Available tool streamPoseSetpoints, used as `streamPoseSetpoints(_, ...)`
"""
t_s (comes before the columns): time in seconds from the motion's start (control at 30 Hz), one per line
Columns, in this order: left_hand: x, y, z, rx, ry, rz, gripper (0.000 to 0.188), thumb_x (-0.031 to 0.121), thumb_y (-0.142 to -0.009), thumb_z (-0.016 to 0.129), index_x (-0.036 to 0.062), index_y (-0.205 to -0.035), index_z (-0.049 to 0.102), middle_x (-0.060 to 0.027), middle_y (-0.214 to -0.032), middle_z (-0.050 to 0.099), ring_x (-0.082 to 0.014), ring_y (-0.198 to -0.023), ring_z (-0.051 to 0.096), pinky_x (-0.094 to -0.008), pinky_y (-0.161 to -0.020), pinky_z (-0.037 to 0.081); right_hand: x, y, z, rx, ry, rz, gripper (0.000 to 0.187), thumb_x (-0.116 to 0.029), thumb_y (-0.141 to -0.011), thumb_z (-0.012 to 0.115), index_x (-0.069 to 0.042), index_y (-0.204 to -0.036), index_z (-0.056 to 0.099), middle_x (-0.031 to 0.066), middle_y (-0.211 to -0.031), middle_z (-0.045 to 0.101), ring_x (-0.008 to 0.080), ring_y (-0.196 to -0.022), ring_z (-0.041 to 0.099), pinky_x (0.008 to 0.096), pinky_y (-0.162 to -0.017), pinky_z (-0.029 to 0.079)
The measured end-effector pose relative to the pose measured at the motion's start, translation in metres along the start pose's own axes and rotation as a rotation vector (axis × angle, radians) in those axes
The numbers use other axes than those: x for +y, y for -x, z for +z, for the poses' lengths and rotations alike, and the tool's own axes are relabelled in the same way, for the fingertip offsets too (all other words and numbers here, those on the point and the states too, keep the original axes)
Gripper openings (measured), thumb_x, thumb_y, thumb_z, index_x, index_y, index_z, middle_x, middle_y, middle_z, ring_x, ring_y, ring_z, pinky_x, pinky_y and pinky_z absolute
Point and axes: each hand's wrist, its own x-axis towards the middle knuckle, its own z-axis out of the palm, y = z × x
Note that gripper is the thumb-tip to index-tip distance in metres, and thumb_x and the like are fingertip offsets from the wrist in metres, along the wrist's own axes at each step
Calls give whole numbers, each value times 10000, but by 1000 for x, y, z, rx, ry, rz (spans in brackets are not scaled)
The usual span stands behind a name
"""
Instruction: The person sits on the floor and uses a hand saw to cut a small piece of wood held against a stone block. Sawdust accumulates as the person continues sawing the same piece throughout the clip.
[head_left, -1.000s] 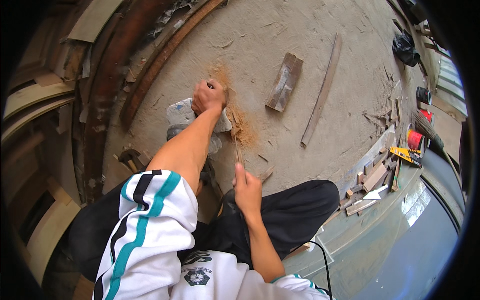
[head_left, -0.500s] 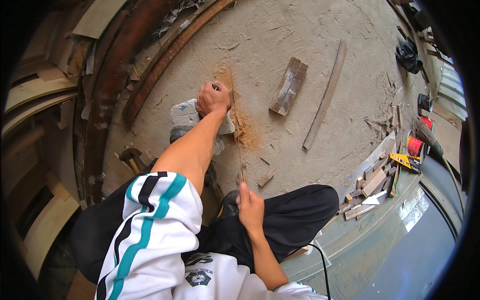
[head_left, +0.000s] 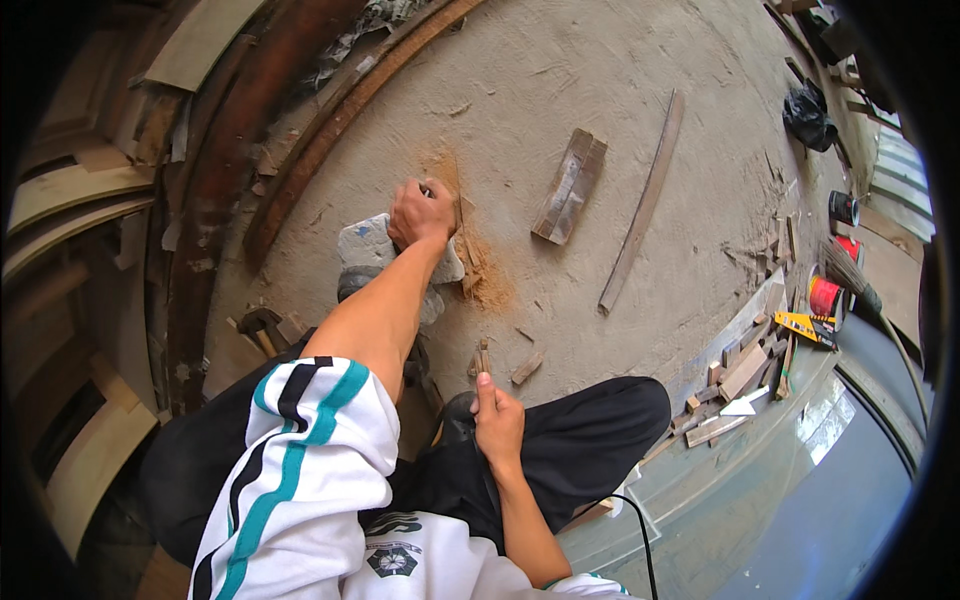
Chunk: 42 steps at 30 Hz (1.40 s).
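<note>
My left hand [head_left: 422, 212] is closed in a fist, pressing down at the right end of a rough whitish block [head_left: 366, 240] on the floor. A small dark bit shows at the fist, but the piece under my fingers is mostly hidden. My right hand [head_left: 499, 425] grips the wooden handle of a handsaw [head_left: 484, 358], low beside my bent knee. Seen edge-on, its thin blade is only a faint line running up past my left fist. Orange sawdust [head_left: 490, 285] lies heaped along that line, with a thin wood sliver in it.
Right of my hands lie a short thick wood block [head_left: 570, 187] and a long curved strip [head_left: 642, 205]. Offcuts [head_left: 742, 372], a yellow-black package [head_left: 806, 328], a broom [head_left: 850, 270] and cans stand farther right. Long rusty beams [head_left: 345, 125] and a hammer [head_left: 262, 330] are at left.
The whole scene sits slightly lower in the view. Both hands keep their grips, and any stroke of the saw between the frames is too small to tell.
</note>
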Motion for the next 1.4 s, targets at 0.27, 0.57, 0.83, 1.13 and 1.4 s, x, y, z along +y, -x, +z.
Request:
streamPoseSetpoints(0.27, 2, 0, 4, 28, 12, 1, 385, 399, -902, 480, 63, -934, 665, -154, -1066, 665, -369, -1025, 618, -489, -867, 477, -44, -73, 34, 32, -92, -97, 623, -502, -978, 527, 34, -673, 620, 130, -550, 559, 200, -545, 549, 373, -567, 436)
streamPoseSetpoints(0.57, -2, -1, 3, -6, -15, -16, 367, 398, -895, 494, 77, -940, 668, -154, -1057, 668, -383, -1011, 624, -489, -853, 478, -26, -18, 8, 36, -13, -4, 609, -473, -992, 527, 1, -613, 577, 41, -507, 495, 125, -505, 464, 313, -505, 368)
streamPoseSetpoints(0.83, -4, 0, 1, -19, -17, -5, 356, 386, -901, 482, 88, -978, 661, -145, -1094, 658, -379, -1019, 622, -489, -858, 478, -28, -17, 5, 20, 5, -70, 641, -507, -977, 523, 49, -673, 613, 162, -547, 559, 248, -533, 570, 391, -581, 451)
streamPoseSetpoints(1.13, 0, -3, 1, -35, -37, -17, 356, 387, -898, 485, 91, -980, 663, -141, -1098, 651, -370, -1039, 615, -485, -868, 474, -37, -28, 2, -2, -19, -31, 612, -482, -989, 524, 22, -650, 600, 88, -534, 529, 163, -526, 509, 341, -541, 404)
streamPoseSetpoints(1.4, 1, -2, 3, 0, -12, -12, 353, 391, -889, 497, 92, -959, 671, -130, -1070, 669, -369, -1025, 620, -492, -866, 472, -17, 30, -13, 19, -8, -10, 612, -488, -993, 512, 7, -644, 592, 46, -512, 498, 131, -503, 474, 319, -512, 381)
